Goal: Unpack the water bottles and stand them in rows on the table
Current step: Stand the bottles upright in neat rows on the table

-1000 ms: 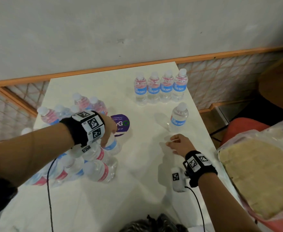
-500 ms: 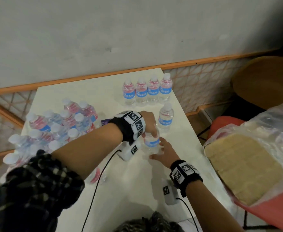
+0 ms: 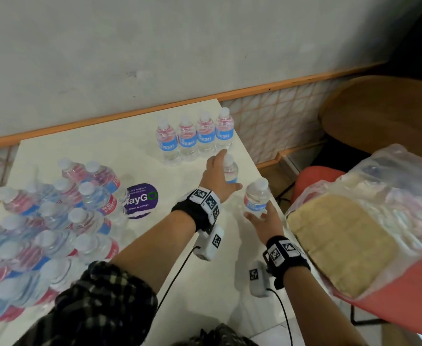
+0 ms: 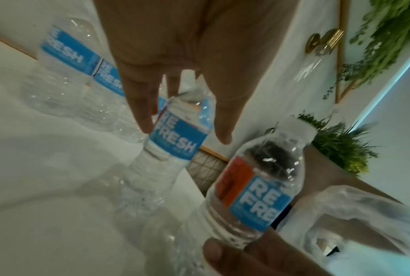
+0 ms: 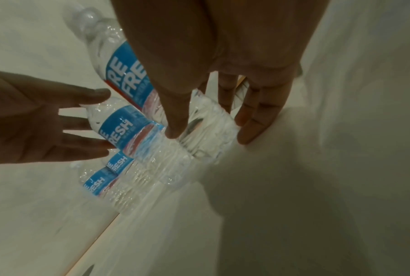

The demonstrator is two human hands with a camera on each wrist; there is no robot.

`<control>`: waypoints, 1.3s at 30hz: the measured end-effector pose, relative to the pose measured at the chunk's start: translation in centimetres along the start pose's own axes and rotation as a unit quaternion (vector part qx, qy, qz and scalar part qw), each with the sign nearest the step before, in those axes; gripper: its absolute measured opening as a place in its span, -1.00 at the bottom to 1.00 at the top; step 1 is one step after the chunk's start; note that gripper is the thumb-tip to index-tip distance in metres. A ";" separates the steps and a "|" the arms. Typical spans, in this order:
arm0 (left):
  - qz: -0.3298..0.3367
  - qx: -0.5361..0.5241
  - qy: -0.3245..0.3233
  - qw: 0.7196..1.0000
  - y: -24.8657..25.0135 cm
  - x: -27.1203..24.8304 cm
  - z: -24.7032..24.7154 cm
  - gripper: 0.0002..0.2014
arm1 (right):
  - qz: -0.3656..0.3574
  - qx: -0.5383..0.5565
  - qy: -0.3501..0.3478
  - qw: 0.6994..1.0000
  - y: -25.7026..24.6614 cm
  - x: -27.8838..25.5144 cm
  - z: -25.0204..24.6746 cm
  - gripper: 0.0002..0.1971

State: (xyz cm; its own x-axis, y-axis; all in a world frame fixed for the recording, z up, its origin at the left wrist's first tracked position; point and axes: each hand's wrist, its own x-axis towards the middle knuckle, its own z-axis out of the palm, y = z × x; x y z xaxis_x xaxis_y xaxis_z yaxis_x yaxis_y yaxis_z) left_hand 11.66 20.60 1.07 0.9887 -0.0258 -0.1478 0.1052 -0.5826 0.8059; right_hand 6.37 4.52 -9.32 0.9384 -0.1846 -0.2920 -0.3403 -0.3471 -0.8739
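Note:
A row of several blue-labelled water bottles (image 3: 195, 139) stands at the back right of the white table (image 3: 105, 156). In front of it one bottle (image 3: 231, 171) stands alone. My left hand (image 3: 218, 174) reaches over to it, its straight, spread fingers (image 5: 81, 134) touching its side. My right hand (image 3: 261, 217) grips another bottle (image 3: 256, 199) low on its body, upright, close to the table's right edge. In the right wrist view the thumb (image 5: 175, 121) and fingers pinch its ribbed base. The opened pack of bottles (image 3: 55, 216) lies at the left.
A purple round sticker (image 3: 141, 201) sits on the table between the pack and my hands. Just past the table's right edge a red chair (image 3: 314, 176) carries a large plastic bag (image 3: 354, 233). A wall runs behind the table.
The bottle passed from my left hand to my right, which carried it toward the table's right edge. My left hand moved on to the lone standing bottle.

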 end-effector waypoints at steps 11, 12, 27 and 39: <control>0.009 -0.033 0.096 0.995 -4.9 2.6 -4.4 -0.36 | 0.012 -0.014 -0.022 1.000 -1.3 2.1 0.1 -0.33; 0.003 -0.033 0.111 0.993 -5.7 2.8 -5.4 -0.35 | 0.014 -0.019 -0.020 1.000 -1.4 2.3 0.3 -0.34; -0.147 -0.130 0.124 0.973 -11.9 4.3 -8.6 -0.14 | -0.003 -0.052 -0.062 0.997 -6.0 7.2 7.1 -0.26; -0.166 -0.140 0.130 0.967 -14.5 4.8 -6.7 -0.28 | -0.009 -0.093 -0.064 0.994 -8.7 9.7 12.3 -0.25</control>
State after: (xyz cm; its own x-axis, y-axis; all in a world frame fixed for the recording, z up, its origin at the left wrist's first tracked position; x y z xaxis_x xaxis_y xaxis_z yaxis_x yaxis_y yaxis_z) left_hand 15.62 34.35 -7.45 0.8852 0.3512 -0.3050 0.4099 -0.2791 0.8684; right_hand 19.15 17.01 -9.35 0.9405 -0.0633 -0.3340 -0.3175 -0.5146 -0.7965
